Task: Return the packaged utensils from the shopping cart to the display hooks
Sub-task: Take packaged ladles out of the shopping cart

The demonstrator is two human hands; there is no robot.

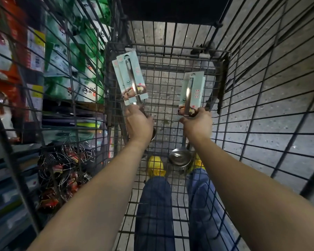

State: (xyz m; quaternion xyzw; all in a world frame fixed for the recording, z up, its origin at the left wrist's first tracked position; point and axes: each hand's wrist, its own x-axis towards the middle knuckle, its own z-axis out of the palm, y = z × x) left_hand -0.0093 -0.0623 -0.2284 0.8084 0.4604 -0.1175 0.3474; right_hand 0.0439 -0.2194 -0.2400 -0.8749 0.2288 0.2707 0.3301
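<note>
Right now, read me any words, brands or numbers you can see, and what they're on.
Nothing legible.
Left hand, ladle cards: logo, red marks, too small.
Right hand, ladle packaging: red marks, too small.
Green packs: brush characters, blurred.
Barcoded box: digits unreadable.

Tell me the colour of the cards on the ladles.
The ladles' cards are pale mint green, food photo at the bottom; head view.

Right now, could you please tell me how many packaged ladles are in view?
3 for certain: the left hand grips two overlapping ladle packs, the right hand grips one ladle pack; another may be hidden behind it.
</note>
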